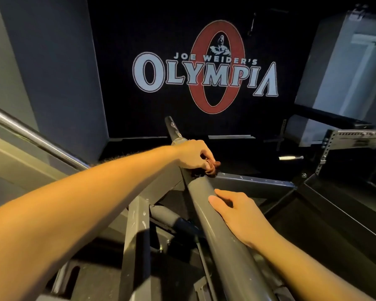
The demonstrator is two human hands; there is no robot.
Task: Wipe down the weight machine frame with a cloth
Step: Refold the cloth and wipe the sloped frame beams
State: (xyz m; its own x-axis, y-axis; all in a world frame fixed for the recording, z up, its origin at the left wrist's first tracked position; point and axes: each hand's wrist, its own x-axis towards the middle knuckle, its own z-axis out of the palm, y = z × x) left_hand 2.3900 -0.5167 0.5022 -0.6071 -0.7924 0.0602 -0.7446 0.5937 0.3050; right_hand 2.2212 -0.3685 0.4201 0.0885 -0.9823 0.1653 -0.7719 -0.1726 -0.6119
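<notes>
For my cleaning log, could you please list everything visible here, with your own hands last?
thick grey round metal frame tube: one, grey, running from centre to bottom.
small reddish-brown bunched cloth: one, at the frame joint.
grey flat frame bars: several, around the joint.
shiny chrome rail: one, far left.
red and white Olympia wall logo: one, black wall.
grey perforated rack beam: one, right.
left hand: grips the cloth.
right hand: rests on the tube.

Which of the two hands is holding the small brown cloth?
The left hand grips the brown cloth on the grey frame; the right hand rests flat, without cloth.
</notes>
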